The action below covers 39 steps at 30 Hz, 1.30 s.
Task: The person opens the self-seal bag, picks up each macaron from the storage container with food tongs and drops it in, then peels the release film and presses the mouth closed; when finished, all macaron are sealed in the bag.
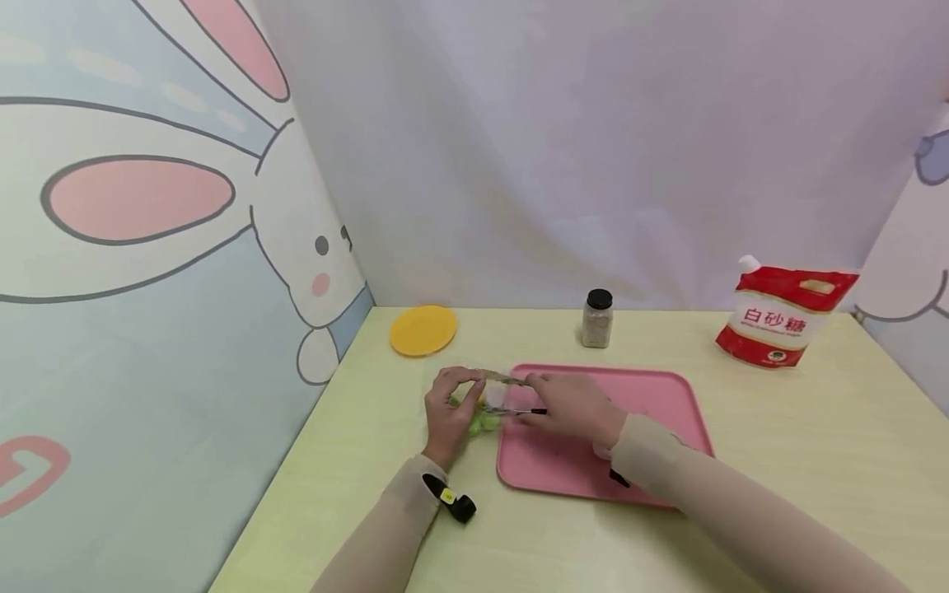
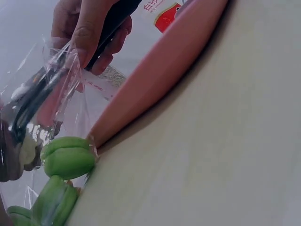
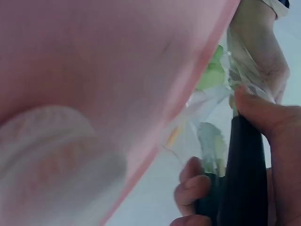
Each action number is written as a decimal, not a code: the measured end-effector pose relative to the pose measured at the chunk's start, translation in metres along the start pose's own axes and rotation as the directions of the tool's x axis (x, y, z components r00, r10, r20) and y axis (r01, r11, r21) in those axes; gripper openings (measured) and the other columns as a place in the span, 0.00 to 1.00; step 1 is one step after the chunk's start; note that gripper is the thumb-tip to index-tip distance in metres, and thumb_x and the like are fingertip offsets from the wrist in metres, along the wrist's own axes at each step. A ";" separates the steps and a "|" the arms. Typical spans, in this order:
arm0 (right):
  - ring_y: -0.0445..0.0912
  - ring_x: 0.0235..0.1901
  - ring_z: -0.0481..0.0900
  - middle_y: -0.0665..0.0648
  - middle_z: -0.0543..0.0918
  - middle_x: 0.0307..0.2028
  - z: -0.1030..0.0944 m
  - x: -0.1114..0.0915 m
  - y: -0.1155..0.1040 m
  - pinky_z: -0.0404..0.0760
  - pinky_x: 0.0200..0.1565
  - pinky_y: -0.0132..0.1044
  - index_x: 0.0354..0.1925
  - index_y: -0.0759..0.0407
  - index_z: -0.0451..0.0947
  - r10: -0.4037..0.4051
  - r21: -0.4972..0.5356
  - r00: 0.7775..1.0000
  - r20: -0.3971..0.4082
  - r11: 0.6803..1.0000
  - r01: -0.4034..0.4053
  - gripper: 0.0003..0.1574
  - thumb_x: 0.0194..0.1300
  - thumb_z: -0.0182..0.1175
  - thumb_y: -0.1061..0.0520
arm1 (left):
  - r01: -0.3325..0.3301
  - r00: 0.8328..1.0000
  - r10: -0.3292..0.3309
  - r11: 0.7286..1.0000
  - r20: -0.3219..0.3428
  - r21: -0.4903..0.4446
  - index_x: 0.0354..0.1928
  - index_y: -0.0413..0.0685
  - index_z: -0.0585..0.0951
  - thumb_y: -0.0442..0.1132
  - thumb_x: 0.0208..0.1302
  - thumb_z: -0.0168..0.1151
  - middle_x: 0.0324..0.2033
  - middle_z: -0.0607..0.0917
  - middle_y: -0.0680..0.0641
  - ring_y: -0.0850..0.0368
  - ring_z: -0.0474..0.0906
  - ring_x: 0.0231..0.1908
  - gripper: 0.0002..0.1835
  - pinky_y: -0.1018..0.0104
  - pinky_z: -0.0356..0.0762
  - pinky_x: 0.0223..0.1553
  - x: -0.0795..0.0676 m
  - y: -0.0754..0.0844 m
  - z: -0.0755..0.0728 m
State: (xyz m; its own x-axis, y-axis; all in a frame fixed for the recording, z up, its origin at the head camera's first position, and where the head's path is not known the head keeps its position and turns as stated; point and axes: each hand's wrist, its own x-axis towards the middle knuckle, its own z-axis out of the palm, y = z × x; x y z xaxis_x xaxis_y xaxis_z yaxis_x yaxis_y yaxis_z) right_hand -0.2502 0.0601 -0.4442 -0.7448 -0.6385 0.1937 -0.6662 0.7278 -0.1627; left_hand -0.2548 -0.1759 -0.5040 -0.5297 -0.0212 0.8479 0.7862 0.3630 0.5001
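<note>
My left hand point(image 1: 448, 416) pinches the edge of a clear plastic bag point(image 1: 495, 399) left of the pink tray point(image 1: 593, 478). Inside the bag are several green macarons point(image 2: 69, 157). My right hand point(image 1: 578, 405) grips black-handled metal tongs point(image 3: 244, 165), whose metal arms reach into the bag, with the thumb at the bag's plastic. Whether the tongs' tips hold anything is unclear through the shiny plastic. On the tray, close to the right wrist camera, sits a blurred pale pinkish macaron point(image 3: 51, 160); the right wrist mostly covers it in the head view.
A yellow plate point(image 1: 423, 330) lies at the back left of the table. Behind the tray stands a black-lidded jar point(image 1: 597, 319). A red and white sugar pouch point(image 1: 778, 315) with a white cap stands at the back right, near the wall.
</note>
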 end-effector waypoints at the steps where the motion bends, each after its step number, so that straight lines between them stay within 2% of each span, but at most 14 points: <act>1: 0.40 0.15 0.66 0.45 0.69 0.20 -0.001 -0.003 0.001 0.68 0.19 0.37 0.48 0.57 0.76 0.008 0.002 1.000 0.009 1.000 -0.008 0.35 0.63 0.63 0.29 | 0.004 1.000 -0.004 1.000 0.001 -0.003 0.38 0.45 0.87 0.29 0.61 0.70 0.36 0.88 0.47 0.49 0.80 0.42 0.06 0.60 0.75 0.51 -0.001 0.000 0.000; 7: 0.37 0.14 0.67 0.44 0.71 0.24 -0.013 -0.025 0.010 0.68 0.18 0.35 0.57 0.57 0.75 0.054 0.022 0.998 0.041 0.998 -0.055 0.45 0.60 0.62 0.24 | 0.012 1.000 -0.012 1.000 0.009 0.001 0.37 0.44 0.87 0.27 0.60 0.71 0.35 0.88 0.47 0.49 0.80 0.41 0.06 0.61 0.74 0.51 -0.004 0.000 0.003; 11: 0.35 0.18 0.70 0.45 0.76 0.29 -0.022 -0.046 0.020 0.69 0.19 0.35 0.62 0.56 0.73 0.110 0.051 0.992 0.054 0.992 -0.113 0.48 0.60 0.59 0.22 | 0.016 1.000 -0.016 1.000 0.016 0.009 0.36 0.40 0.86 0.24 0.58 0.70 0.34 0.88 0.44 0.46 0.80 0.41 0.07 0.61 0.74 0.50 -0.003 0.004 0.004; 15: 0.34 0.21 0.70 0.47 0.79 0.34 -0.027 -0.074 0.032 0.70 0.22 0.33 0.62 0.53 0.73 0.166 0.109 0.986 0.024 0.980 -0.168 0.46 0.61 0.60 0.23 | 0.029 0.999 -0.028 1.000 0.024 -0.006 0.36 0.37 0.86 0.22 0.57 0.70 0.33 0.87 0.41 0.43 0.80 0.40 0.07 0.63 0.75 0.50 0.000 0.011 0.004; 17: 0.34 0.21 0.69 0.46 0.78 0.32 -0.029 -0.091 0.039 0.70 0.23 0.32 0.59 0.51 0.74 0.197 0.119 0.980 -0.018 0.974 -0.193 0.43 0.60 0.61 0.23 | 0.045 0.999 -0.044 0.999 0.032 -0.012 0.36 0.36 0.86 0.21 0.57 0.69 0.33 0.87 0.40 0.43 0.80 0.40 0.07 0.64 0.75 0.50 0.000 0.014 0.004; 19: 0.34 0.20 0.67 0.44 0.76 0.31 -0.030 -0.109 0.046 0.69 0.23 0.33 0.57 0.49 0.74 0.228 0.112 0.971 -0.073 0.969 -0.219 0.40 0.61 0.62 0.25 | 0.058 0.998 -0.057 0.998 0.040 -0.009 0.37 0.37 0.86 0.22 0.58 0.69 0.34 0.88 0.41 0.43 0.80 0.41 0.07 0.64 0.75 0.51 0.000 0.015 0.005; 23: 0.37 0.17 0.65 0.43 0.71 0.25 -0.030 -0.143 0.060 0.67 0.21 0.35 0.55 0.48 0.72 0.310 0.071 0.938 -0.158 0.951 -0.302 0.35 0.62 0.64 0.28 | 0.071 0.997 -0.071 0.997 0.044 0.001 0.38 0.42 0.87 0.27 0.61 0.70 0.35 0.88 0.45 0.46 0.81 0.42 0.06 0.63 0.75 0.52 -0.004 0.007 0.005; 26: 0.40 0.18 0.65 0.46 0.69 0.22 -0.030 -0.163 0.072 0.65 0.22 0.37 0.54 0.50 0.70 0.365 0.075 0.917 -0.160 0.931 -0.358 0.34 0.64 0.63 0.30 | 0.076 0.996 -0.076 0.997 0.053 0.006 0.39 0.46 0.87 0.30 0.62 0.70 0.36 0.89 0.48 0.50 0.81 0.43 0.05 0.63 0.75 0.52 -0.005 0.003 0.005; 30: 0.43 0.22 0.69 0.48 0.71 0.23 -0.038 -0.184 0.087 0.66 0.24 0.40 0.59 0.52 0.72 0.441 0.106 0.888 -0.132 0.897 -0.430 0.38 0.65 0.61 0.29 | 0.078 0.995 -0.079 0.997 0.061 0.010 0.39 0.47 0.87 0.31 0.64 0.69 0.36 0.88 0.50 0.52 0.81 0.43 0.04 0.62 0.76 0.51 -0.001 0.003 0.006; 33: 0.43 0.22 0.69 0.48 0.72 0.25 -0.040 -0.198 0.093 0.66 0.23 0.39 0.62 0.51 0.73 0.480 0.127 0.866 -0.140 0.876 -0.465 0.38 0.64 0.63 0.29 | 0.069 0.996 -0.069 0.998 0.055 0.007 0.39 0.47 0.87 0.31 0.64 0.69 0.36 0.88 0.50 0.51 0.81 0.43 0.04 0.62 0.76 0.51 0.000 0.002 0.006; 36: 0.41 0.20 0.67 0.46 0.71 0.23 -0.036 -0.208 0.094 0.62 0.21 0.37 0.60 0.47 0.75 0.491 0.144 0.857 -0.157 0.870 -0.473 0.35 0.63 0.64 0.31 | 0.053 0.998 -0.053 0.999 0.044 0.001 0.39 0.47 0.87 0.30 0.62 0.70 0.36 0.88 0.49 0.51 0.81 0.42 0.05 0.63 0.76 0.52 0.000 0.000 0.005; 39: 0.40 0.20 0.66 0.45 0.69 0.22 -0.032 -0.210 0.093 0.61 0.21 0.36 0.60 0.46 0.75 0.480 0.159 0.863 -0.156 0.875 -0.457 0.33 0.64 0.65 0.32 | 0.034 0.999 -0.034 0.999 0.030 -0.011 0.38 0.46 0.87 0.28 0.60 0.71 0.36 0.89 0.48 0.49 0.82 0.41 0.07 0.63 0.76 0.51 0.000 -0.001 0.002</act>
State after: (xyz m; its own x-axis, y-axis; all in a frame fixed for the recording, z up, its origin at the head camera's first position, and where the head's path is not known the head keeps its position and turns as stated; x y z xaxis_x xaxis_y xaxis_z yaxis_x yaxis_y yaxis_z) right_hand -0.1545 0.2703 -0.4693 -0.9569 -0.1630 0.2404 -0.2481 0.8890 -0.3849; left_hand -0.2560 -0.1744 -0.5051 -0.5655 -0.0052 0.8247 0.7711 0.3514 0.5310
